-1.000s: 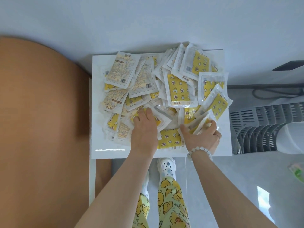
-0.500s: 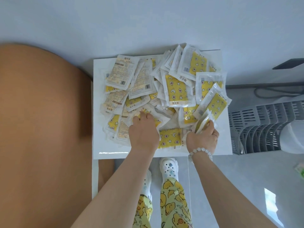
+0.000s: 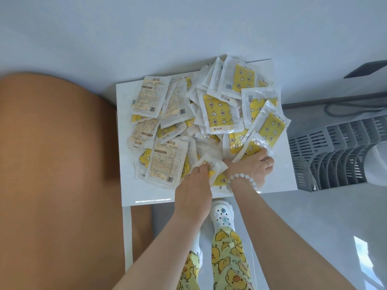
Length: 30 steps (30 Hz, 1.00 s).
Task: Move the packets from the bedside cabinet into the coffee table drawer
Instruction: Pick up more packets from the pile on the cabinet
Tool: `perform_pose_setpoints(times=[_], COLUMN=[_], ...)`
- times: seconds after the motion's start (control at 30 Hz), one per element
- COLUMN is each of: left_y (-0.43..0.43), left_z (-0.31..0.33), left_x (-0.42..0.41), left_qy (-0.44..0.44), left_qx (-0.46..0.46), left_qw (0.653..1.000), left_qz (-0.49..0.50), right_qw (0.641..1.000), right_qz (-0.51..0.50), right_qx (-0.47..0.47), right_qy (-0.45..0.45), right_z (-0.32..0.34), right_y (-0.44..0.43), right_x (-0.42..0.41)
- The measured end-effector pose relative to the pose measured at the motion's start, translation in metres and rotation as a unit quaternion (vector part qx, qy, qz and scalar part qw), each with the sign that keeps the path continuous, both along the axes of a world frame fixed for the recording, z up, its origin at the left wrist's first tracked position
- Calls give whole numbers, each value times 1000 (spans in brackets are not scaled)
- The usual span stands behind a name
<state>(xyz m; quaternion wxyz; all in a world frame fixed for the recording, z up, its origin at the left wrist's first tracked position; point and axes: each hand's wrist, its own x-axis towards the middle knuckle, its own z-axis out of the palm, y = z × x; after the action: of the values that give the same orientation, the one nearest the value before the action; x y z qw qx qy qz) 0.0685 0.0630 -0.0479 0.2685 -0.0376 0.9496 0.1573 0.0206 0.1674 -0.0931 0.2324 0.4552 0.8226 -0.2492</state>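
Plainly, the packets (image 3: 217,113) lie in a loose heap over most of the bedside cabinet (image 3: 146,191) top, none yet off it; the left hand (image 3: 193,181), near the cabinet's front edge, curls its fingers down onto a crumpled packet, pinching it; the right hand (image 3: 254,167), toward the cabinet's front right, curls round the ends of a few tilted packets. They look light, thin, glossy and bendable; better to squeeze a stack across its flat faces, since film edges may slip.
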Motion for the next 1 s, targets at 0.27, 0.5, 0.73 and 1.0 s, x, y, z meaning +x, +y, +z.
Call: perform_pose_setpoints(times=[0.27, 0.5, 0.73, 1.0], left_y=[-8, -17, -25, -13], left_z=[6, 22, 65, 151], left_x=[-6, -11, -17, -46], left_qy=[6, 2, -10, -79], left_qx=[43, 50, 128, 263], left_qw=[996, 989, 970, 924], left_qz=[82, 137, 204, 267], right_qw=[999, 986, 962, 876], right_qz=[-4, -113, -218, -356], right_qx=[-25, -80, -158, -304], right_qy=[44, 95, 40, 117], right_z=[-1, 14, 59, 151], right_y=[1, 22, 53, 102], right_x=[6, 15, 30, 52])
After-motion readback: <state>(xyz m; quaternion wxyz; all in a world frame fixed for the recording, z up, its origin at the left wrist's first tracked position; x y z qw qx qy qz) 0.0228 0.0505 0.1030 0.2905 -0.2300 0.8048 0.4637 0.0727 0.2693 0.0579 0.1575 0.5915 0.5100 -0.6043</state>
